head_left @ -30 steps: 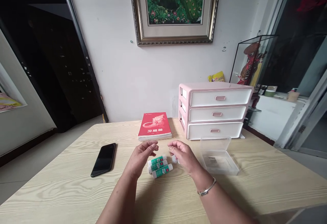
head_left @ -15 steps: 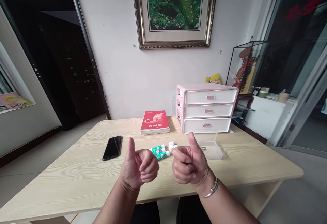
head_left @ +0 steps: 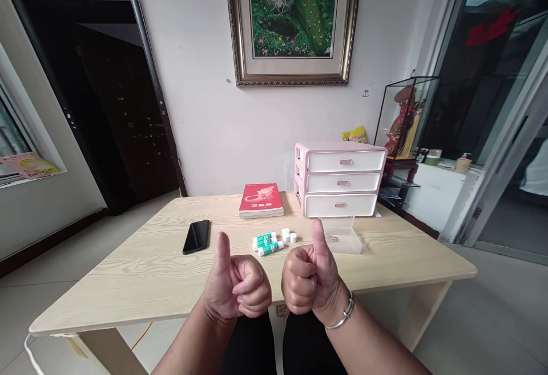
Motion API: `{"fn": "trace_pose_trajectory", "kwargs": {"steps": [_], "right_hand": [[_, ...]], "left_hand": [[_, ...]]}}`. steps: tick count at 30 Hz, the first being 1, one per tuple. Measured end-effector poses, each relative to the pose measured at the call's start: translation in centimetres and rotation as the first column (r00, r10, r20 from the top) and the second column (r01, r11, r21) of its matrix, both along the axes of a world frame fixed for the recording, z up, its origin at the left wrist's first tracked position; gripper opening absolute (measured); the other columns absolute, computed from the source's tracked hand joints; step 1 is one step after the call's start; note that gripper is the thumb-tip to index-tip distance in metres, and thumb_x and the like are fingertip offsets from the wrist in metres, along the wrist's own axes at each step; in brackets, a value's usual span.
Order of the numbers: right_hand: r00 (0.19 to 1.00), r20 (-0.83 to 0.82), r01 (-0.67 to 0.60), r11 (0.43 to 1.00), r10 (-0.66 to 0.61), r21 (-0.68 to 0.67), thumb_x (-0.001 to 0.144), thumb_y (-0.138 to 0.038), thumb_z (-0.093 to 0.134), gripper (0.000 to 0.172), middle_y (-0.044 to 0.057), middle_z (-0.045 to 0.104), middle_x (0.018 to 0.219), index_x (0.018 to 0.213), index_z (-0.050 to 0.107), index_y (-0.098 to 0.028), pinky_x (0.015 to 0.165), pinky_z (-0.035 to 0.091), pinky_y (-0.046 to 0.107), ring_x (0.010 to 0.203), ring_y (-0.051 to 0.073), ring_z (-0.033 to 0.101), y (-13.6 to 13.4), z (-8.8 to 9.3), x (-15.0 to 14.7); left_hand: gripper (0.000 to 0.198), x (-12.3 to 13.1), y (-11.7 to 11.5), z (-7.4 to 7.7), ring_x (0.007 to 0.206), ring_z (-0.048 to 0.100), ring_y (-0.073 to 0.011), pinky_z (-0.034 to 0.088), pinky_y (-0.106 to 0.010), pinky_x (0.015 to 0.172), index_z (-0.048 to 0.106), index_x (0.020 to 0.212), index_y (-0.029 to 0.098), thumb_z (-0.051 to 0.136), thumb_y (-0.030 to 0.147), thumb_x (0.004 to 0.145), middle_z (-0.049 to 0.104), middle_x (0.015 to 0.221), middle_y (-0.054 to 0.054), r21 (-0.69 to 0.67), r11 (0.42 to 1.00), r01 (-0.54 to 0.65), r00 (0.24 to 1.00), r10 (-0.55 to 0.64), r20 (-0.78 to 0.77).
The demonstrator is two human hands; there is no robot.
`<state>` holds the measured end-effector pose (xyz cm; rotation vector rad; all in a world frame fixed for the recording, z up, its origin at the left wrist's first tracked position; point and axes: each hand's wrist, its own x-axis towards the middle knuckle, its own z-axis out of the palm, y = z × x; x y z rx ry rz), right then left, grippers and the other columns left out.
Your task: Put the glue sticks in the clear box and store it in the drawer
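Note:
My left hand [head_left: 237, 283] hovers at the near edge of the table, fingers curled into a fist and thumb pointing up, holding nothing visible. Beside it, my right hand [head_left: 309, 275] makes the same thumbs-up, with a silver bracelet [head_left: 346, 312] on its wrist. A gap separates the two fists. Just beyond them lie several green-and-white tubes [head_left: 268, 244] with white ends. Several small white cylinder-shaped pieces [head_left: 289, 236] sit to the right of the tubes. Behind my right thumb, a clear plastic box [head_left: 349, 244] stands with its lid raised.
On the wooden table [head_left: 141, 272] a black phone [head_left: 196, 237] lies at left and a thick red book [head_left: 261, 199] towards the back. A pink-and-white drawer unit [head_left: 342, 181] stands at the back right, a yellow packet [head_left: 355, 134] showing above it. A framed peacock picture [head_left: 293, 72] hangs behind.
The view has shifted, so more of the table's near edge and my legs show. Both hands keep their thumbs-up fists and sit slightly closer together. The tabletop things have not moved.

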<state>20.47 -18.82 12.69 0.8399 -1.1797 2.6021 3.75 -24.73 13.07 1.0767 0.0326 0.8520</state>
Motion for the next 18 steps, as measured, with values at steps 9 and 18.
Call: {"fn": "trace_pose_trajectory", "kwargs": {"steps": [9, 18], "right_hand": [[0.996, 0.081, 0.029, 0.999, -0.031, 0.022, 0.055, -0.098, -0.011, 0.083, -0.007, 0.021, 0.037, 0.052, 0.028, -0.024, 0.032, 0.019, 0.019, 0.036, 0.006, 0.017, 0.6, -0.5, -0.6], [0.999, -0.021, 0.031, 0.999, -0.031, 0.032, 0.067, -0.095, -0.001, 0.08, -0.007, 0.025, 0.041, 0.055, 0.03, -0.023, 0.034, 0.019, 0.019, 0.037, 0.005, 0.015, 2.2, -0.8, -1.2]], "left_hand": [[0.08, -0.4, -0.1, 1.0, 0.031, 0.012, -0.0056, 0.01, -0.02, 0.03, 0.026, 0.04, 0.023, 0.004, 0.094, 0.07, 0.018, 0.037, 0.004, 0.069, 0.997, 0.04, 0.999, -0.039, -0.006], [0.08, -0.6, 2.4, -0.5, 0.032, 0.011, -0.0052, 0.008, -0.02, 0.032, 0.024, 0.039, 0.023, 0.0, 0.093, 0.069, 0.017, 0.036, 0.004, 0.004, 1.0, 0.0, 1.0, 0.0, -0.009]]}}
